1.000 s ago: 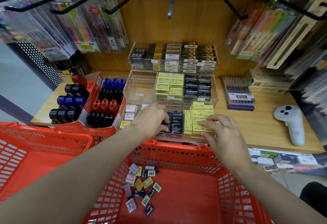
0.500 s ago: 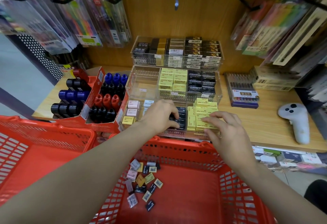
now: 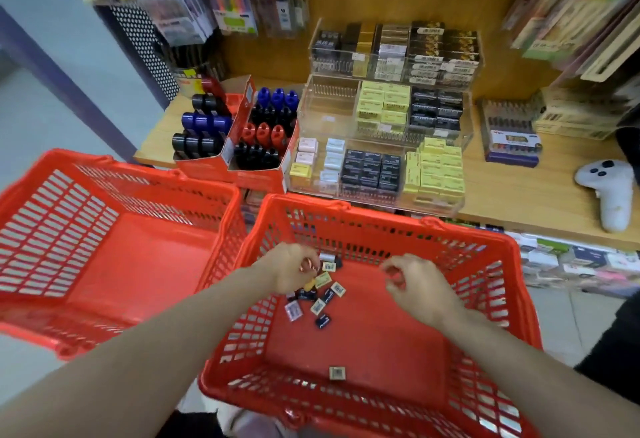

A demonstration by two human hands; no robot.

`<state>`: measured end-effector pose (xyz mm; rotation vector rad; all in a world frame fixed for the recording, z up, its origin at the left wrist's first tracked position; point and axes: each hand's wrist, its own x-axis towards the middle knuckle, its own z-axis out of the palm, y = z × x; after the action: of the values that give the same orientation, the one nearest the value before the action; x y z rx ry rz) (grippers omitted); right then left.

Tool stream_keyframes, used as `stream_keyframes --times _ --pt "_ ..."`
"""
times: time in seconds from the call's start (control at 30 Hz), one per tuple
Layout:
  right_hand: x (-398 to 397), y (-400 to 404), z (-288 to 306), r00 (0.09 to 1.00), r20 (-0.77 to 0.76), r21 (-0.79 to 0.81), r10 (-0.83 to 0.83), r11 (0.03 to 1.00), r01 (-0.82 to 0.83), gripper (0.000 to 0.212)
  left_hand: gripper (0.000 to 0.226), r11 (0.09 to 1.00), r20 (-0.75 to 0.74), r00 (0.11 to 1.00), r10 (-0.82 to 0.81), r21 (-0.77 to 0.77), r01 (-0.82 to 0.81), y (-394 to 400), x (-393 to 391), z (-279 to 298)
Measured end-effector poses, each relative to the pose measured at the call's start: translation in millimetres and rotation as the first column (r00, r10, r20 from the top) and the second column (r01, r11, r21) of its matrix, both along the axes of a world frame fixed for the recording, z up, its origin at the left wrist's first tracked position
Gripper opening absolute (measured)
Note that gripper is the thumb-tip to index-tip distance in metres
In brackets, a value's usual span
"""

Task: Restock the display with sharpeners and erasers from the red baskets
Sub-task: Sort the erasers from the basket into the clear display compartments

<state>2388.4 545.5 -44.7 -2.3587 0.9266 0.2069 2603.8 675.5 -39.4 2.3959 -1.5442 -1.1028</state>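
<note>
A: Progress check. Left red basket (image 3: 114,254): bare floor, nothing visible inside. Right red basket (image 3: 388,330): a small scatter of loose erasers (image 3: 323,294) on the floor near the far-left corner, plus one lone eraser (image 3: 337,373) near the near wall.

B: Display status?

A: Clear acrylic display (image 3: 381,146) on the counter (image 3: 519,195). Front tier: black erasers (image 3: 370,169) and yellow erasers (image 3: 438,171) packed tight; leftmost section with pastel erasers (image 3: 306,157) only loosely filled. Middle tier: left compartment (image 3: 329,105) bare. Sharpeners (image 3: 263,132) in the red cardboard trays (image 3: 239,160) beside it look close to full.

B: Hands?

A: Left hand (image 3: 291,271) down in the right basket, fingers curled over the eraser scatter; cannot tell whether anything is pinched yet. Right hand (image 3: 412,285) above the basket floor, fingers loosely curled, nothing visible in it.

B: Estimate?

A: Well along, judging by the layout. Remaining: roughly a dozen erasers to transfer, probably to the loose left section or the bare compartment. No sharpeners visible in either basket.
</note>
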Motion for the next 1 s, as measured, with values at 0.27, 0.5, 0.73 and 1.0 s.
stream_keyframes --times 0.27,0.5,0.73,1.0 --pt "-13.7 61.3 -110.5 0.937 -0.320 0.345 0.139 0.938 -0.021 0.038 0.004 0.853 -0.277 0.812 0.513 0.274 -0.445 31.6 -28.8 -110.6" --pt "12.9 129.9 -166.1 0.925 -0.377 0.252 -0.048 0.956 0.152 0.053 0.035 0.729 -0.340 0.645 0.684 0.305 -0.612 50.8 -30.5 -141.9" --pt "46.9 104.1 -159.9 0.916 -0.076 0.386 -0.393 0.836 0.390 0.023 0.012 0.499 -0.512 0.244 0.824 0.449 -0.742 56.7 -41.9 -139.0" --pt "65.8 86.2 -157.2 0.927 0.171 0.499 -0.333 0.841 0.210 0.055 0.020 0.399 -0.569 0.082 0.818 0.458 -0.794 49.1 -44.3 -135.3"
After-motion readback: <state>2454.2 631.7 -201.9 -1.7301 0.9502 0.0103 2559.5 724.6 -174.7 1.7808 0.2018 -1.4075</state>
